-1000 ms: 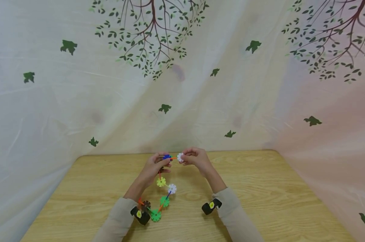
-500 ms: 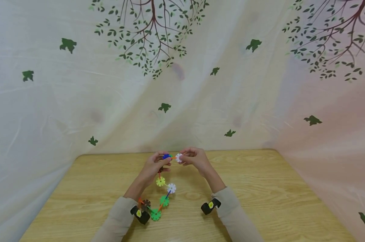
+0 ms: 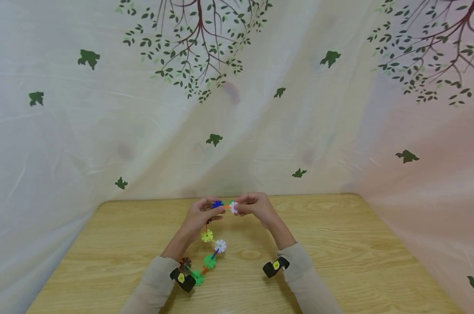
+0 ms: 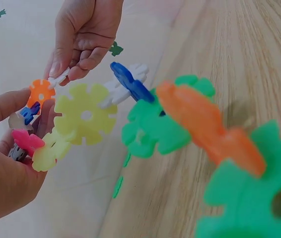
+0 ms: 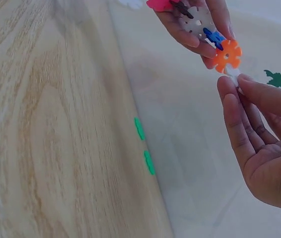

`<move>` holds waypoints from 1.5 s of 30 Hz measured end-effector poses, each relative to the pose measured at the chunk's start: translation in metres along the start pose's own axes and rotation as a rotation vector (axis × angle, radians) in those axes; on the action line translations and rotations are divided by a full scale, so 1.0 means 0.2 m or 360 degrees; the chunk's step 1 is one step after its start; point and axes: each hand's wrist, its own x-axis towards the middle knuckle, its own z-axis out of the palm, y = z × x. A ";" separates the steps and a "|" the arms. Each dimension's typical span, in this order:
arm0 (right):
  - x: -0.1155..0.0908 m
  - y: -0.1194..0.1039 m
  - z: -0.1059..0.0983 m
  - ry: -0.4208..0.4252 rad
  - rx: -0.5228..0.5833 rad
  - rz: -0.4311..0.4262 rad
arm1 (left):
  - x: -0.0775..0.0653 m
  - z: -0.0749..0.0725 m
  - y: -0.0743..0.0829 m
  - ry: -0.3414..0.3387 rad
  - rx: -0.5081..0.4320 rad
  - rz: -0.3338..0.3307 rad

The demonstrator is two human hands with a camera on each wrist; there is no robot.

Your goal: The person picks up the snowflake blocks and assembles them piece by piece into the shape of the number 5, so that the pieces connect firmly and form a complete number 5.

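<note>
Slotted plastic snowflake discs are linked edge to edge into a colourful chain. My left hand point(image 3: 199, 216) grips the chain near its far end, round a blue disc point(image 3: 218, 204) and its neighbours. An orange disc point(image 5: 228, 55) sticks out past those fingers. Joined at the orange rim is a white disc point(image 3: 233, 207), pinched between thumb and fingers of my right hand point(image 3: 257, 209). From the left hand the chain runs down through a yellow disc point(image 3: 207, 236), another white disc point(image 3: 220, 246), green discs point(image 3: 209, 261) and a brown disc point(image 3: 185, 264) beside the left wrist.
Two loose green discs point(image 5: 139, 129) lie by the far edge of the wooden table point(image 3: 323, 244). A pale curtain point(image 3: 252, 152) with printed leaves hangs right behind that edge. Both wrists wear a black camera strap point(image 3: 275, 267).
The lower part of the chain has swung slightly left. My right hand and the white disc have dipped a little, and green now shows behind that disc. Both hands keep their hold.
</note>
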 end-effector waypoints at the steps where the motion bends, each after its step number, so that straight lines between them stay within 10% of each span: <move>1: 0.00 0.00 0.00 -0.0003 -0.0003 -0.0005 | 0.00 0.00 0.00 -0.0006 0.0008 0.0005; 45: -0.01 -0.03 0.13 0.0314 0.0241 -0.0080 | 0.00 0.02 0.00 0.0031 -0.0104 0.0097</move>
